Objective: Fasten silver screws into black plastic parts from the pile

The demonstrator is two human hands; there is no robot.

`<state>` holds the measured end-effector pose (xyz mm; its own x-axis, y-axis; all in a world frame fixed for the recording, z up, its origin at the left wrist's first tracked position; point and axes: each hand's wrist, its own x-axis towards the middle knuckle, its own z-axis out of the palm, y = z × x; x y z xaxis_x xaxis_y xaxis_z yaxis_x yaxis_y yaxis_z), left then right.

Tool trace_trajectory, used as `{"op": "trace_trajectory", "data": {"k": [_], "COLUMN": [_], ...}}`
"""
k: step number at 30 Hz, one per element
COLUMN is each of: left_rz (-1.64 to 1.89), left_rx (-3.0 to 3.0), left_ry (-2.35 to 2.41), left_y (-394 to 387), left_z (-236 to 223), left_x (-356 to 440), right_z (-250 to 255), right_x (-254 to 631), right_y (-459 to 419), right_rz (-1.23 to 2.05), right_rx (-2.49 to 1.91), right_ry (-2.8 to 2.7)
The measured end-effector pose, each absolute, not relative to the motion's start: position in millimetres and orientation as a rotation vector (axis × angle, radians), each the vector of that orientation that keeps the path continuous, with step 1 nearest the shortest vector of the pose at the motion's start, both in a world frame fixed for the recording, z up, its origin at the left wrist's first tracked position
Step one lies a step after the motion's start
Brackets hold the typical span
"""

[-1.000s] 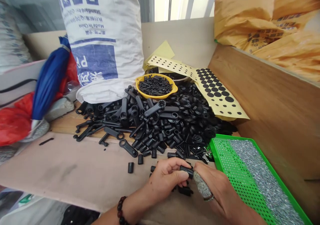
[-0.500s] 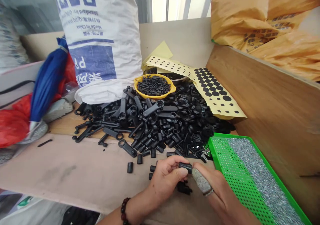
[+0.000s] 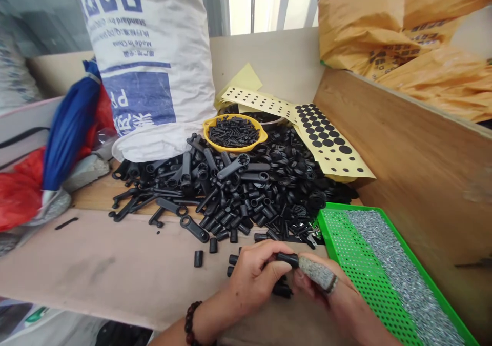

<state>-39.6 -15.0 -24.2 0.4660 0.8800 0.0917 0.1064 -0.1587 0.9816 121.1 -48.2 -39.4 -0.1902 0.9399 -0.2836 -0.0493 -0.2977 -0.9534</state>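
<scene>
- Rolled over compared with half a second ago, the right hand (image 3: 333, 301) lays its grey speckled fabric finger sleeve (image 3: 317, 271) flatter, bare fingers showing underneath.
- Under both hands spreads a broad pinkish-brown board (image 3: 126, 264).
- Beyond it lies a large heap of black plastic parts (image 3: 230, 202), levers and cylinders among them; I judge plenty is left.
- Near the right hand sits a green perforated plastic tray (image 3: 357, 264), partly covered with tiny silvery metal pieces (image 3: 400, 264).
- Curled, the left hand (image 3: 255, 279) comes from lower left, thumb and fingers pinching; the right meets it from lower right, fingers drawn narrow.
- Between them, a short black plastic tube (image 3: 289, 260) is gripped by the left, its end against the sleeve's tip; whether the right holds anything, I can't tell, nor whether this piece is finished.
</scene>
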Motion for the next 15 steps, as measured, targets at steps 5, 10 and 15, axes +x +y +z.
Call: {"op": "trace_trajectory", "data": {"k": [5,10,15], "left_rz": [0.841,0.734,0.693], "left_rx": [1.696,1.295,1.127], "left_ry": [0.83,0.801,0.764], "left_y": [-9.4,-7.0,-7.5], "left_z": [-19.4,-23.6,-26.4], "left_x": [-42.5,-41.8,-41.7], "right_z": [-33.6,-23.9,-21.6], "right_x": [118.9,131.3,135.7], "right_y": [-45.0,-40.2,-38.1], "right_rz": [1.584,1.261,0.694], "right_rx": [-1.247,-1.076,-0.896], "right_ry": [-1.192,-1.698,-2.074]}}
